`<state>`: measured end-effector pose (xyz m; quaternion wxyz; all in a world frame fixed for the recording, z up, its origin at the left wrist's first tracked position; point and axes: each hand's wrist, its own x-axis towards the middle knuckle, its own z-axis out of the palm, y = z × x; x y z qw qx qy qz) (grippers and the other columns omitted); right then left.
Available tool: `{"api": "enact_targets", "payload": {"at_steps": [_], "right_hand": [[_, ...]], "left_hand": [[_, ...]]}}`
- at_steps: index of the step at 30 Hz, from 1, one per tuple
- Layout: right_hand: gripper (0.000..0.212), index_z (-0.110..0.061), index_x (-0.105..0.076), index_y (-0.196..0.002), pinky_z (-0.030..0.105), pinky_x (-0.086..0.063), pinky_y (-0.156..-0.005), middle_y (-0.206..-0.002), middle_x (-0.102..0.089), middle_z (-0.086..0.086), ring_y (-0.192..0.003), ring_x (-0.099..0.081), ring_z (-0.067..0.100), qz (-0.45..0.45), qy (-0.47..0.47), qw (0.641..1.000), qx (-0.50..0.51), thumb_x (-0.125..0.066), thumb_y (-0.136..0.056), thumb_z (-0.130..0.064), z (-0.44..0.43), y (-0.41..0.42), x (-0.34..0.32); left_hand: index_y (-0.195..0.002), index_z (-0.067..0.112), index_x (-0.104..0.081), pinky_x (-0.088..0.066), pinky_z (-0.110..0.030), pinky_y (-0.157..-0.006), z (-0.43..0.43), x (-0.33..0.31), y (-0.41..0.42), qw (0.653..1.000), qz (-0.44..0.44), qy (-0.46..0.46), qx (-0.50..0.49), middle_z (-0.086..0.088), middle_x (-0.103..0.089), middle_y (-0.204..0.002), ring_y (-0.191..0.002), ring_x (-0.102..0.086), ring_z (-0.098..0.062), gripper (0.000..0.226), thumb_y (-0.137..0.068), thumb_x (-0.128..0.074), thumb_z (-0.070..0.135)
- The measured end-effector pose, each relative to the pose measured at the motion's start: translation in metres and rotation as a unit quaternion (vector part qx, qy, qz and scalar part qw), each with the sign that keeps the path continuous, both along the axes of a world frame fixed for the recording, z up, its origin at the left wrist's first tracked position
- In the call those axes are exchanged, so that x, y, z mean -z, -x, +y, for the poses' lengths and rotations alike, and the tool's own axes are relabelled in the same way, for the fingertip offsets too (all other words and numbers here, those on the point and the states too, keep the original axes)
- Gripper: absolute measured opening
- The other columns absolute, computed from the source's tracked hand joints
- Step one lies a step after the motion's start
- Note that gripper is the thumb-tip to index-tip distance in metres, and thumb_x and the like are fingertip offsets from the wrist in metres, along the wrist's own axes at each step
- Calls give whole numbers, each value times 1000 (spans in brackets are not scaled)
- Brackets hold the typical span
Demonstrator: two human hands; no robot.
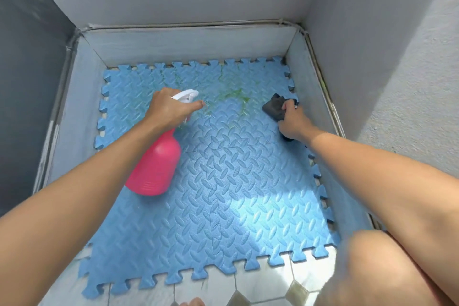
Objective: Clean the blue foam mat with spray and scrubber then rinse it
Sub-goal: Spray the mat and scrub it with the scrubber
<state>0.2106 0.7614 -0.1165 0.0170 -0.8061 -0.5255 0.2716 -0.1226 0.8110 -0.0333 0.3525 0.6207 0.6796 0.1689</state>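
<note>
A blue foam mat (pixel 236 181) with puzzle edges and an embossed pattern lies on the floor, filling a corner between walls. Green stains (pixel 231 97) mark its far middle. My left hand (pixel 169 109) grips a pink spray bottle (pixel 155 166) by its white trigger head, nozzle aimed toward the stains, forefinger stretched forward. My right hand (pixel 291 123) holds a dark scrubber (pixel 277 107) just above or on the mat near its far right edge; contact is unclear.
Low grey curb walls (pixel 188 42) enclose the mat on the left, far and right sides. White tiled floor (pixel 268 278) shows at the near edge. My bare knee (pixel 387 268) is at the lower right, toes at the bottom edge.
</note>
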Motion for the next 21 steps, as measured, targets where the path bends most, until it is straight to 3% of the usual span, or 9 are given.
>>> {"api": "enact_targets", "payload": {"at_steps": [4,7,10,13,15,18,21], "right_hand": [[32,-26,-33,-112,36,-40,-75,-124,-41,12,-93,-52,30,36,10,999,12,-54,-90,-19,10,-10,4],[33,-26,-35,-111,33,-37,-73,-120,-43,11,-91,-51,28,51,11,999,16,-56,-87,-16,12,-14,5],[33,-25,-35,-111,31,-36,-62,-114,-48,12,-84,-48,23,89,29,995,40,-57,-87,-18,16,-17,7],[34,-25,-33,-112,32,-36,-60,-107,-51,10,-84,-50,24,102,40,992,61,-57,-87,-21,24,-15,2],[36,-23,-32,-115,33,-38,-64,-109,-52,11,-89,-53,26,89,55,993,57,-55,-87,-22,27,-13,0],[39,-21,-30,-120,35,-41,-76,-115,-50,13,-96,-54,31,49,75,995,40,-54,-89,-25,27,-10,-4],[43,-19,-31,-122,40,-48,-82,-118,-52,15,-98,-56,33,41,83,995,37,-56,-88,-26,30,-11,-7]], "left_hand": [[-63,12,-56,-45,-37,-61,8,-2,-7,996,73,-47,27,-4,-59,-64,-68,-60,-30,55,-72,-76,63],[-58,14,-41,-34,-34,-57,17,2,-3,996,42,-60,41,0,-44,-56,-59,-45,-23,59,-75,-80,55],[-56,9,-46,-43,-38,-58,21,5,3,997,35,-56,26,-5,-47,-52,-58,-51,-28,60,-72,-77,59],[-52,14,-38,-36,-35,-54,21,1,5,997,17,-70,-1,-1,-40,-49,-52,-42,-22,63,-75,-81,53],[-55,14,-36,-32,-34,-55,22,-1,6,998,0,-66,14,1,-38,-53,-54,-38,-19,63,-76,-83,50],[-60,9,-49,-35,-33,-59,22,-1,9,998,-33,-11,62,1,-48,-55,-56,-44,-19,55,-74,-85,48],[-63,4,-46,-36,-32,-59,23,1,23,998,-36,21,56,1,-48,-56,-53,-41,-18,67,-63,-76,64]]}}
